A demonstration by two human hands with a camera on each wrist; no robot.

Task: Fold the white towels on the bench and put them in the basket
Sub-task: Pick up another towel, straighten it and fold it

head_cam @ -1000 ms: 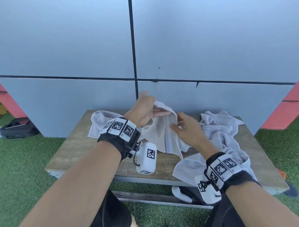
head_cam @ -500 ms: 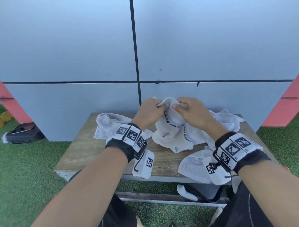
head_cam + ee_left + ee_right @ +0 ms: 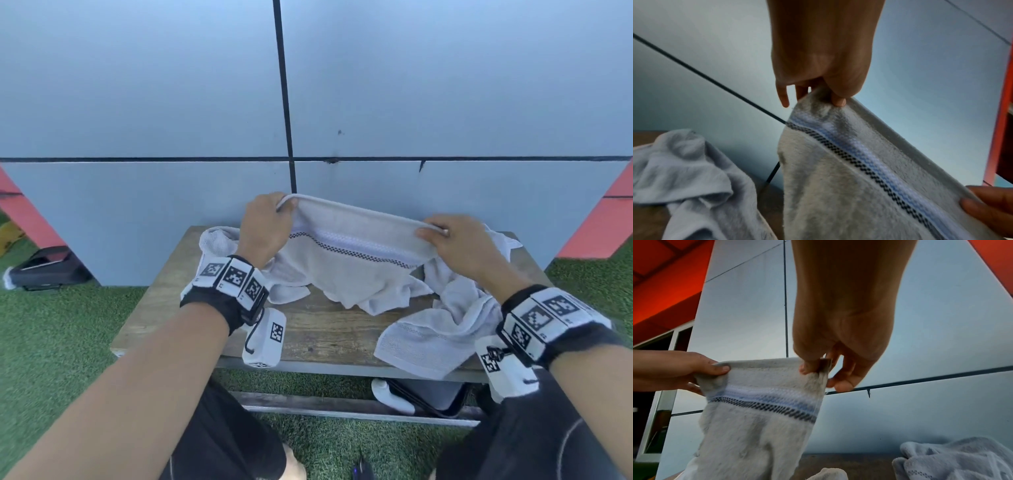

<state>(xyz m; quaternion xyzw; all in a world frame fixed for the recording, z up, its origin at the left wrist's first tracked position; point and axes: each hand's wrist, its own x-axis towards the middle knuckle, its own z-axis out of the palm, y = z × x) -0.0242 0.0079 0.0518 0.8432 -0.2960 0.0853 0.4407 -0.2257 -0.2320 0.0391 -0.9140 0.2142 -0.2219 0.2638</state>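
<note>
A white towel [image 3: 352, 260] with a dark checked stripe is stretched by its top edge above the wooden bench [image 3: 325, 332]. My left hand [image 3: 265, 226] pinches the left corner and my right hand [image 3: 455, 240] pinches the right corner. The towel's lower part droops onto the bench. In the left wrist view my left hand [image 3: 824, 81] pinches the towel [image 3: 849, 186] by its hem between thumb and fingers. In the right wrist view my right hand [image 3: 830, 360] pinches the other corner of the towel [image 3: 760, 418]. A dark basket [image 3: 431, 394] sits under the bench, partly hidden.
A crumpled white towel [image 3: 219, 240] lies at the bench's back left, and another towel [image 3: 442, 335] lies at the right and hangs over the front edge. A grey panelled wall [image 3: 308, 102] stands right behind the bench. Green turf surrounds it, and a black bag [image 3: 44, 270] lies far left.
My hands held the towel bunched together in the middle; they have moved apart along its top edge, so the towel is now spread taut between them.
</note>
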